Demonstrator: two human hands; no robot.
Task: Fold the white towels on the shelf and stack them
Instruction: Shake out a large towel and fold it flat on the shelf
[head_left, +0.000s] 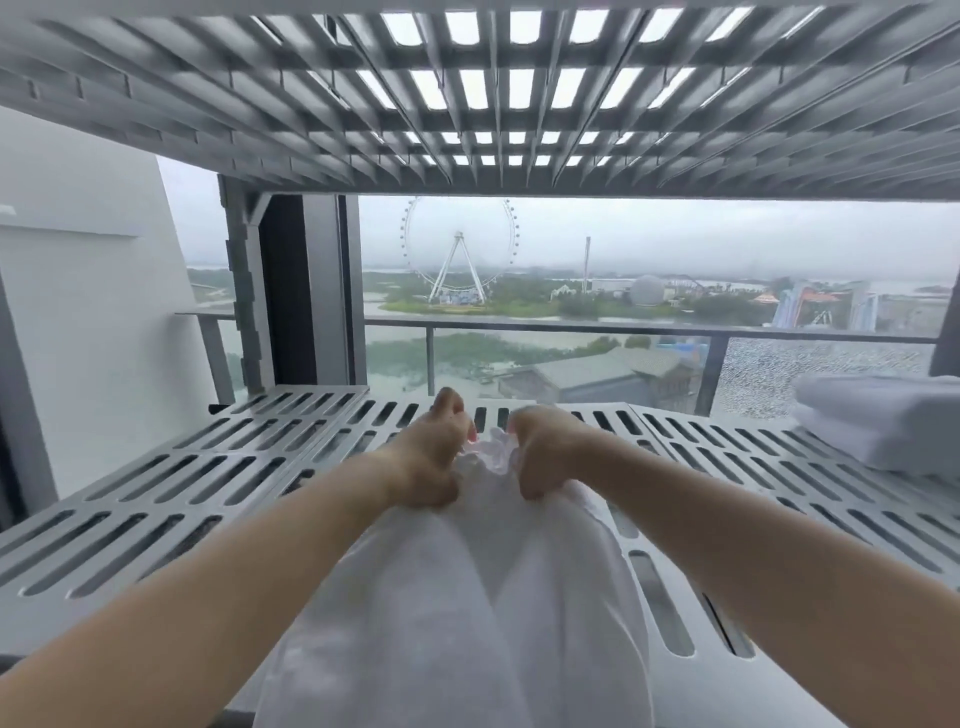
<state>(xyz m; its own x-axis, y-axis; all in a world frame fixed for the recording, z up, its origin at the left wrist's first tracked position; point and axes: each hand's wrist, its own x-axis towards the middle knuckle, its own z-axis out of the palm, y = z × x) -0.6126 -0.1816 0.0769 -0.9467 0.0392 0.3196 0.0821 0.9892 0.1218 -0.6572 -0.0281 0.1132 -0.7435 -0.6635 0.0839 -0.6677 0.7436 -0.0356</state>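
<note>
- The white towel (467, 597), soft, limp and probably light, is bunched at its far edge.
- It is gripped by curled fingers of the left hand (431, 457) and right hand (545, 452); corners are judged the better hold.

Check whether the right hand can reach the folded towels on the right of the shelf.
Probably yes: only bare shelf slats lie between the right hand and the folded towels, with nothing blocking. But it grips the bunched towel, so it would likely have to let go first.
</note>
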